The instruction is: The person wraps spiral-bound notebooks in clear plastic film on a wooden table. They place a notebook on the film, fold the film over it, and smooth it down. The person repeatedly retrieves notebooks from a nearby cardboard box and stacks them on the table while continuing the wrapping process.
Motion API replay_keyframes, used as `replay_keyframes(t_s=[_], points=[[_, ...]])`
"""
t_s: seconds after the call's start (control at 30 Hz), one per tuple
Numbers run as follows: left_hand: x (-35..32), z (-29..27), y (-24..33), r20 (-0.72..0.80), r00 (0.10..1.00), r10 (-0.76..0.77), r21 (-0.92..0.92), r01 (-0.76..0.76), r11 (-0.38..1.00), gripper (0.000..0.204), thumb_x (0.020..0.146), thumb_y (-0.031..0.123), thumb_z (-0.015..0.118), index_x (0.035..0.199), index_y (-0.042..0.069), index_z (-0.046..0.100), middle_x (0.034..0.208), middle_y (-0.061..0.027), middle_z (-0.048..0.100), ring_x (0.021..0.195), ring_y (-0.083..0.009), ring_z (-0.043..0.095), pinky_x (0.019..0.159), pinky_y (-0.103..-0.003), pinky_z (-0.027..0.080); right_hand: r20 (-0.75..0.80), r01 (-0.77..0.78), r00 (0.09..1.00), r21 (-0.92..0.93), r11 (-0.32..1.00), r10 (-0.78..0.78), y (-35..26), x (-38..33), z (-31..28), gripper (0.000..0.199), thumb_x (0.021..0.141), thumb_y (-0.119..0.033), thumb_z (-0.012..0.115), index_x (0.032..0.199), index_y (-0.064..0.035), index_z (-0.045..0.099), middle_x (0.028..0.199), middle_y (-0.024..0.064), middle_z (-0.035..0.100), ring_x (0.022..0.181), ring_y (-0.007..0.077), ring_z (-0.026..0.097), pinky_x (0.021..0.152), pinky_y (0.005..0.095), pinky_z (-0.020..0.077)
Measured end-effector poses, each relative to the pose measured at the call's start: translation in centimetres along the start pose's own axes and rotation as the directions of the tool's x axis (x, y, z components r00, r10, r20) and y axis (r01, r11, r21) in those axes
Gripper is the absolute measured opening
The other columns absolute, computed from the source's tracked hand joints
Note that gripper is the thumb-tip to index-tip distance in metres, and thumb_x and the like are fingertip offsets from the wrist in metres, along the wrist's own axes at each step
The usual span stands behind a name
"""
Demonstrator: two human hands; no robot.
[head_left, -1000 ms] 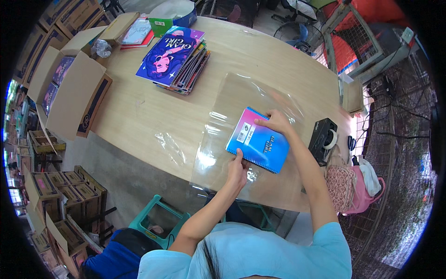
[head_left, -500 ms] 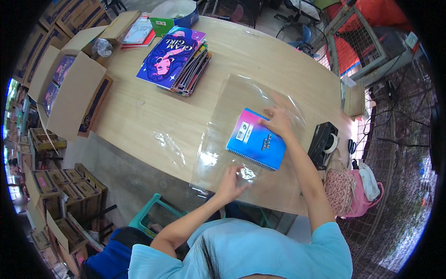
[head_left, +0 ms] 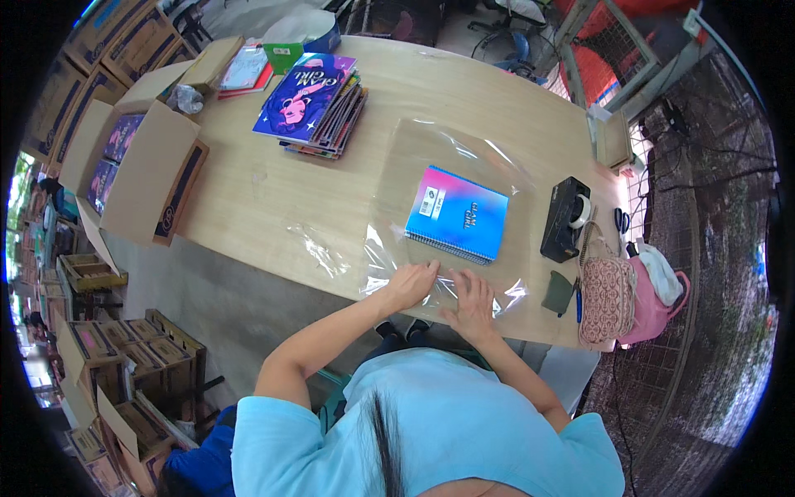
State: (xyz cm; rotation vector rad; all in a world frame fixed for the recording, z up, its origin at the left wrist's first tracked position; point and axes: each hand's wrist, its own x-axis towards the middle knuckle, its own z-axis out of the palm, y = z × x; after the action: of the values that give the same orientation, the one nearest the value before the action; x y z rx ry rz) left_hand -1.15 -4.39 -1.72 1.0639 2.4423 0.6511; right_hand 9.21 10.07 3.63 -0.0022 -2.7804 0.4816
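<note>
Where the transparent plastic sheet nears the front edge of the table, your left hand and right hand are just beside each other; the right's fingers are spread, though I cannot tell whether either of your 2 hands pinches the plastic. Past your fingertips, the blue-pink spiral notebook lies flat on the sheet. Tabletop stretches leftward to the notebook stack; rightward, 1 black tape dispenser narrows your room.

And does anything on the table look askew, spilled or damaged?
Slightly: the notebook stack is untidy, its edges not lined up, and a wrinkled clear scrap lies left of the plastic sheet, near the front edge of the table. No spill or obvious damage shows.
</note>
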Motion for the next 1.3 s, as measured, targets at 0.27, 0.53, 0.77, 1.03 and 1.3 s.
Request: replay_keyframes(t_s=[0.27, 0.53, 0.77, 1.03, 1.3], points=[[-1.7, -5.5, 2.6, 0.087, 0.966, 0.245, 0.174, -0.257, 0.951, 0.022, 0.082, 0.023, 0.062, 0.095, 0.006, 0.056, 0.090, -0.0137, 0.065, 0.081, -0.0358, 0.064, 0.069, -0.046, 0.051, 0.049, -0.067, 0.997, 0.142, 0.988, 0.061, 3.8, 1.0, -1.7, 0.009, 0.073, -0.012, 0.067, 0.082, -0.0108, 0.069, 0.079, 0.0047, 0.061, 0.084, 0.0278, 0.060, 0.071, 0.0437, 0.0435], [1.4, -7.1, 0.7, 0.021, 0.996, 0.084, -0.052, -0.083, 0.995, 0.026, 0.078, 0.032, 0.070, 0.073, 0.007, 0.063, 0.067, -0.0131, 0.061, 0.066, -0.0306, 0.060, 0.059, -0.042, 0.046, 0.062, -0.064, 0.996, -0.004, 0.998, 0.064, 6.4, 0.1, -5.3, 0.022, 0.071, -0.013, 0.071, 0.094, -0.0121, 0.069, 0.086, 0.0070, 0.063, 0.088, 0.0276, 0.061, 0.074, 0.0433, 0.0473], [2.8, -8.2, -0.1, 0.211, 0.954, 0.214, -0.243, -0.161, 0.957, 0.029, 0.079, 0.031, 0.069, 0.069, 0.006, 0.060, 0.062, -0.0108, 0.059, 0.062, -0.0276, 0.059, 0.058, -0.039, 0.044, 0.636, -0.020, 0.768, -0.083, 0.996, 0.068, -0.2, -1.3, -8.0, 0.037, 0.073, -0.033, 0.072, 0.102, -0.0109, 0.067, 0.105, 0.0100, 0.064, 0.102, 0.0300, 0.058, 0.082, 0.0433, 0.0474], [-0.2, -6.8, 3.0, -0.133, 0.918, 0.373, 0.132, -0.356, 0.925, 0.016, 0.089, 0.025, 0.056, 0.090, 0.010, 0.052, 0.083, -0.0098, 0.061, 0.073, -0.0333, 0.061, 0.062, -0.045, 0.048, 0.540, 0.052, 0.839, 0.057, 0.997, -0.074, -1.0, -3.5, -2.6, 0.052, 0.065, -0.029, 0.079, 0.111, -0.0125, 0.063, 0.117, 0.0125, 0.058, 0.120, 0.0352, 0.046, 0.098, 0.0576, 0.0341], [-1.5, -6.7, 3.2, -0.306, 0.887, 0.345, 0.209, -0.291, 0.934, 0.013, 0.091, 0.025, 0.053, 0.093, 0.013, 0.051, 0.081, -0.0074, 0.061, 0.074, -0.0300, 0.063, 0.062, -0.043, 0.049, 0.161, -0.075, 0.979, -0.281, 0.957, 0.124, 4.9, -1.3, -0.6, 0.079, 0.070, -0.028, 0.073, 0.140, -0.0155, 0.039, 0.136, 0.0102, 0.045, 0.129, 0.0296, 0.039, 0.104, 0.0655, 0.0171]])
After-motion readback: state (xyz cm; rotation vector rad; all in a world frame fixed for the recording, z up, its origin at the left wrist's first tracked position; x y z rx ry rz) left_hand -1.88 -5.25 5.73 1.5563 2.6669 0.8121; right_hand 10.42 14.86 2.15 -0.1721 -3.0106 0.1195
